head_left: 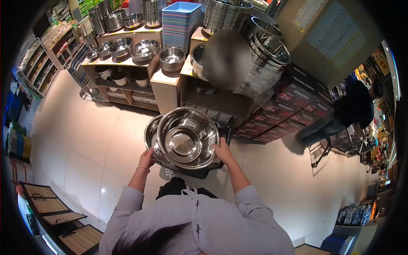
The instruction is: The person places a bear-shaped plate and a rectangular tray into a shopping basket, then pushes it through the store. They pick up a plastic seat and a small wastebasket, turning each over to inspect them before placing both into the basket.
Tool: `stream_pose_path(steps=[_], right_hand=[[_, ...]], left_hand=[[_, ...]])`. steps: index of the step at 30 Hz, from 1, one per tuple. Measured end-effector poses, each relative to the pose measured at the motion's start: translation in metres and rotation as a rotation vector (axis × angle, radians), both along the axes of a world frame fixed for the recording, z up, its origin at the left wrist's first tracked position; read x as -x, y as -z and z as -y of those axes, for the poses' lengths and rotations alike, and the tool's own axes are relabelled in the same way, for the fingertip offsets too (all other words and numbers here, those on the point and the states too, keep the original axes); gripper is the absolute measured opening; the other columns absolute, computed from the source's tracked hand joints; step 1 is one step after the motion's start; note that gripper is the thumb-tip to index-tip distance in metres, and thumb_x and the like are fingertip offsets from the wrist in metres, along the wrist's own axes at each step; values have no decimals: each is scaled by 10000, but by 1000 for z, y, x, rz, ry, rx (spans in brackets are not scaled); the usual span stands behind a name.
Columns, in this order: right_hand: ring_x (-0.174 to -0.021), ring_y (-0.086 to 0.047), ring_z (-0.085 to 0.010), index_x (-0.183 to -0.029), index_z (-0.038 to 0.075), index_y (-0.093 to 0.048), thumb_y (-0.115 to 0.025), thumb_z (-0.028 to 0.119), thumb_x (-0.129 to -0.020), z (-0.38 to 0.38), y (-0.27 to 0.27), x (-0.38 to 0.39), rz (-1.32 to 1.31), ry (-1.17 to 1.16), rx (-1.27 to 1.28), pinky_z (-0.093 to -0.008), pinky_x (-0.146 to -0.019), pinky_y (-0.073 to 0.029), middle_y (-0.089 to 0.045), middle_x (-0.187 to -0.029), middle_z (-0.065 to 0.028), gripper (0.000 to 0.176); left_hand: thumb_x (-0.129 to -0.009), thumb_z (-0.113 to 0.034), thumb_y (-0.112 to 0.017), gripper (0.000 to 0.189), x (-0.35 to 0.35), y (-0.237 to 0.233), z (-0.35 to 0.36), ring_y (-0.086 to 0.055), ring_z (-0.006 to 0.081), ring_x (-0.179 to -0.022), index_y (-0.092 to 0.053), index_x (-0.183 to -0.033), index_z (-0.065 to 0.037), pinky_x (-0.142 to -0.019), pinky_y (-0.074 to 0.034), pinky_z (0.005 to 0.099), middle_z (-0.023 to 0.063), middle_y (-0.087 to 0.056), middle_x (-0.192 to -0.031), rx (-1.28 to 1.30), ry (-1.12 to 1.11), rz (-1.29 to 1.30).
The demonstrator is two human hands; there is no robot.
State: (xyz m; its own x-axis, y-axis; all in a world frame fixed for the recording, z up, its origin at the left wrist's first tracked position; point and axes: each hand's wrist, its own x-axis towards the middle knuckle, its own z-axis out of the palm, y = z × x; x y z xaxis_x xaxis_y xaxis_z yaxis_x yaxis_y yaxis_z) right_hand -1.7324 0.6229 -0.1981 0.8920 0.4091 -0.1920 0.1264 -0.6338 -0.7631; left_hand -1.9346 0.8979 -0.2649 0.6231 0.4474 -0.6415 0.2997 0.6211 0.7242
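Two shiny metal basins are in front of me at waist height. The upper basin (187,138) tilts to the right and overlaps the lower basin (150,130), whose rim shows at its left. My left hand (146,157) grips the rim at the lower left, fingers wrapped round it. On the other side, my right hand (222,151) holds the right rim of the upper basin, its thumb on the inside. Part of a black object (203,172) shows beneath the basins.
Beyond the basins, a wooden shelf (165,87) bears metal bowls, with stacked blue trays (180,25) behind. Red and black boxes (282,106) are piled at the right, near a person (357,102) beside a cart (321,153). Wooden cabinets (46,199) stand at the lower left.
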Motion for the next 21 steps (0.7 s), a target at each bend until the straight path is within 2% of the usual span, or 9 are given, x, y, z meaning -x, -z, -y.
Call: stream_pose_path(steps=[1, 2, 4, 7, 11, 12, 17, 19, 21], right_hand=[[-820, -576, -312, -997, -18, -410, -527, 164, -783, 6, 1, 4, -61, 15, -104, -370, -715, -440, -575, -874, -212, 305], [-852, -575, -370, -983, -23, -414, -515, 182, -775, 13, 2, 8, -122, 31, -206, -399, -729, -434, -579, -882, -246, 309], [-826, -578, -359, -983, -20, -413, -514, 182, -780, 19, -22, 27, -65, 34, -223, -393, -711, -434, -579, -861, -239, 303], [-753, -580, -327, -983, -14, -411, -513, 176, -796, 27, -28, 41, 55, 29, -228, -380, -673, -433, -574, -809, -217, 286], [-758, -581, -343, -1001, -12, -407, -517, 182, -808, 28, -44, 49, 72, 34, -200, -387, -676, -430, -573, -799, -221, 295], [-772, -581, -352, -1004, -11, -406, -515, 180, -809, 27, -45, 50, 95, 35, -208, -392, -684, -430, -575, -809, -227, 294], [-827, -580, -370, -1013, -2, -403, -510, 175, -810, 12, -34, 46, 163, 30, -236, -402, -719, -433, -584, -857, -235, 289], [-875, -572, -376, -1089, -2, -404, -502, 177, -816, 4, -39, 48, 125, 34, -214, -406, -743, -433, -585, -918, -240, 340], [-883, -571, -374, -1131, 3, -397, -497, 177, -820, -6, -39, 48, 161, 26, -189, -405, -749, -433, -585, -934, -238, 371]], left_hand=[[-788, -406, -594, 372, 5, 3, 9, -502, 117, -449, -522, -804, -42, -356, -354, 202, 32, -547, -641, -7, -1, 3], [-778, -339, -616, 318, 10, 7, 17, -482, 113, -427, -509, -779, -39, -346, -334, 206, 32, -534, -620, -82, 5, 13], [-754, -185, -627, 212, 15, 9, 31, -452, 104, -403, -491, -755, -22, -334, -300, 211, 46, -517, -584, -157, -28, -16], [-758, -160, -607, 188, 24, 6, 40, -455, 104, -417, -487, -770, -15, -341, -303, 206, 53, -518, -590, -89, 5, 61], [-772, -157, -583, 163, 24, 1, 52, -480, 93, -454, -483, -794, -30, -371, -322, 200, 44, -533, -628, -100, -22, 115], [-779, -159, -576, 137, 26, -6, 54, -530, 94, -503, -489, -806, -57, -393, -336, 197, 23, -540, -649, -143, 23, 88], [-799, -210, -573, 160, 36, -23, 54, -565, 90, -555, -508, -854, -75, -432, -371, 195, 3, -550, -675, -233, 112, 105], [-812, -235, -564, 176, 41, -34, 54, -567, 88, -561, -514, -873, -77, -447, -384, 196, -2, -557, -688, -243, 118, 95], [-842, -274, -526, 202, 43, -42, 48, -568, 85, -576, -522, -904, -81, -475, -396, 194, -8, -569, -716, -129, 88, 107]])
